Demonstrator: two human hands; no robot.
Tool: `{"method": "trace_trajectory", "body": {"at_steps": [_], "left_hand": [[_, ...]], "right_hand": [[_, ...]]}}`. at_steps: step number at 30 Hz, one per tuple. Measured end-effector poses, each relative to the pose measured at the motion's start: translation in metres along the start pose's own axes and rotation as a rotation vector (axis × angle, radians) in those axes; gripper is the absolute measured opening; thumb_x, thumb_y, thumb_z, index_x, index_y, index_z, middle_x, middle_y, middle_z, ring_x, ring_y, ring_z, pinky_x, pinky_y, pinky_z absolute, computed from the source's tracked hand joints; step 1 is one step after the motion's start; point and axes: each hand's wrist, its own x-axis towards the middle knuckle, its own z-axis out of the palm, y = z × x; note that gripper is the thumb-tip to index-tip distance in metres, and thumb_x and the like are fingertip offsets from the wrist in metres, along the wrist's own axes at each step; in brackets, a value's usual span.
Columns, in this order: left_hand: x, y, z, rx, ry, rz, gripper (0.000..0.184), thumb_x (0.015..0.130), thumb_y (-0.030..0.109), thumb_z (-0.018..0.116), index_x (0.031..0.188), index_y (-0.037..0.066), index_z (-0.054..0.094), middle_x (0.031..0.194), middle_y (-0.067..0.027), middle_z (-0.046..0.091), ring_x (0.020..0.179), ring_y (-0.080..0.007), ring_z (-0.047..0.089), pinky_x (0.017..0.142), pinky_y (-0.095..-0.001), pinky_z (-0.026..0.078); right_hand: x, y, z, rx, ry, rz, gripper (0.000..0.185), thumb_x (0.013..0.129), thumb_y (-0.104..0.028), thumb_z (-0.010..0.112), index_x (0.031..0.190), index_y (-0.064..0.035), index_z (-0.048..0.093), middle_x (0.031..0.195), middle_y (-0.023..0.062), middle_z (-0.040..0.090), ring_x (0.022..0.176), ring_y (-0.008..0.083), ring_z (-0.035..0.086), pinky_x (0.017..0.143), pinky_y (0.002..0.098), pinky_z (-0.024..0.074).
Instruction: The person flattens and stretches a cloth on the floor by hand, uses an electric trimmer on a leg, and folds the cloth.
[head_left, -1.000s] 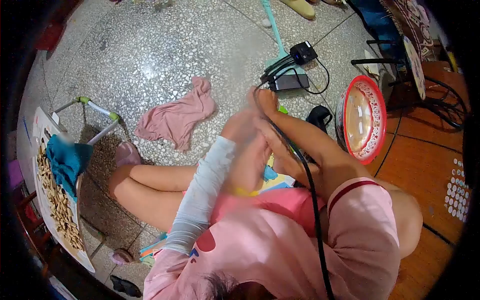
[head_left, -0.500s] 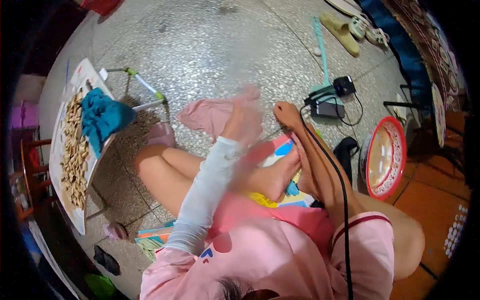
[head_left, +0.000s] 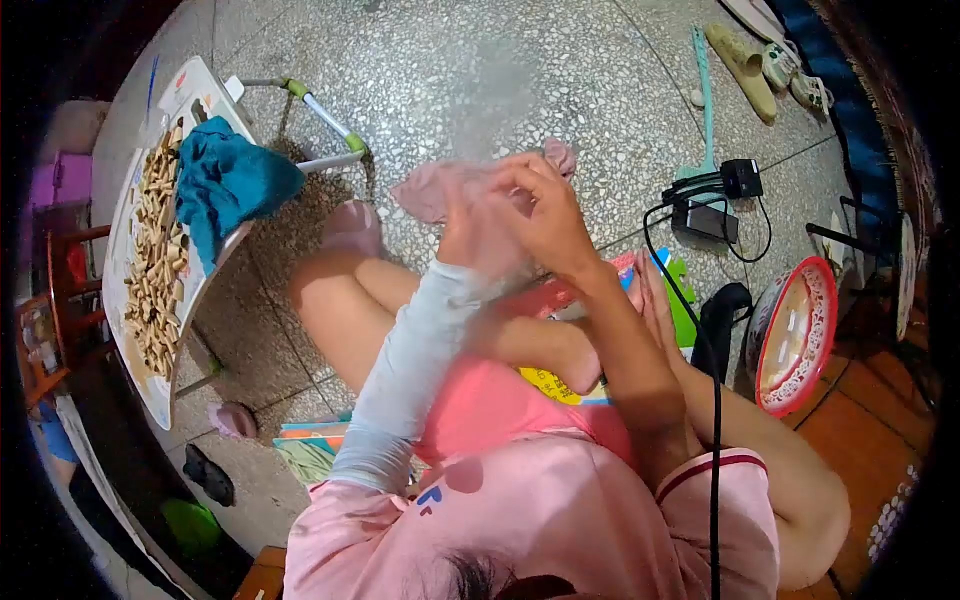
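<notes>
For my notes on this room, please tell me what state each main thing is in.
Small table: standing, legs unfolded
Teal cloth: bunched, draped over table edge
Pink cloth: crumpled, partly hidden
Basin: uncovered, contents unclear
Black box: cables attached
Green shoe: unworn
Left hand: blurred, grip unclear
Right hand: fingers bent, grip unclear

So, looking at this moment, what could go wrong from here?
The black cable runs close beside the right forearm; an elbow swing might snag it and tug the black boxes on the floor.

The teal cloth hangs over the edge of the low table, beside loose pale pieces; pulling it could drag some off.

The left hand is blurred near the right hand, so a fumble there might be missed.
</notes>
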Motion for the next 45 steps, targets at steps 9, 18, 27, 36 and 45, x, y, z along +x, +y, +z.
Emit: {"method": "trace_trajectory", "body": {"at_steps": [9, 18, 27, 36, 45], "left_hand": [[0.007, -0.004, -0.023, -0.127, 0.005, 0.070, 0.087, 0.082, 0.077, 0.032, 0.129, 0.004, 0.046, 0.131, -0.0151, 0.049, 0.123, -0.0295, 0.047, 0.105, -0.0441, 0.038], [0.006, -0.007, -0.019, -0.046, 0.053, 0.057, 0.085, 0.083, 0.076, 0.031, 0.128, 0.005, 0.046, 0.130, -0.0146, 0.050, 0.122, -0.0289, 0.048, 0.104, -0.0434, 0.038], [0.006, -0.012, -0.019, -0.016, 0.063, 0.046, 0.083, 0.084, 0.075, 0.030, 0.127, 0.005, 0.047, 0.129, -0.0141, 0.051, 0.121, -0.0282, 0.049, 0.104, -0.0426, 0.039], [0.006, -0.013, -0.021, 0.007, 0.084, 0.041, 0.082, 0.085, 0.074, 0.030, 0.126, 0.005, 0.047, 0.127, -0.0136, 0.052, 0.120, -0.0276, 0.049, 0.103, -0.0418, 0.039], [0.008, -0.017, -0.022, 0.017, 0.086, 0.034, 0.080, 0.086, 0.073, 0.029, 0.125, 0.006, 0.048, 0.126, -0.0130, 0.052, 0.119, -0.0269, 0.050, 0.103, -0.0411, 0.040]], "right_hand": [[0.004, -0.005, 0.007, -0.065, 0.092, -0.143, 0.015, 0.074, -0.007, 0.068, 0.089, -0.0059, 0.069, 0.097, 0.0071, 0.064, 0.095, 0.0236, 0.056, 0.080, 0.0323, 0.0477], [0.003, -0.010, 0.011, -0.164, 0.161, -0.254, 0.012, 0.070, -0.005, 0.070, 0.081, -0.0063, 0.066, 0.085, 0.0066, 0.064, 0.085, 0.0286, 0.059, 0.082, 0.0387, 0.0447], [-0.003, -0.006, 0.017, -0.130, 0.165, -0.217, 0.009, 0.075, 0.001, 0.064, 0.082, -0.0025, 0.060, 0.082, 0.0113, 0.060, 0.079, 0.0297, 0.060, 0.067, 0.0354, 0.0492], [0.001, -0.009, 0.010, -0.045, 0.094, -0.189, 0.013, 0.075, -0.003, 0.067, 0.087, -0.0012, 0.063, 0.087, 0.0134, 0.063, 0.077, 0.0298, 0.063, 0.070, 0.0336, 0.0514], [-0.002, -0.004, 0.012, -0.142, 0.122, -0.221, 0.009, 0.076, -0.002, 0.065, 0.083, -0.0007, 0.060, 0.080, 0.0125, 0.059, 0.074, 0.0293, 0.061, 0.065, 0.0363, 0.0490]]}}
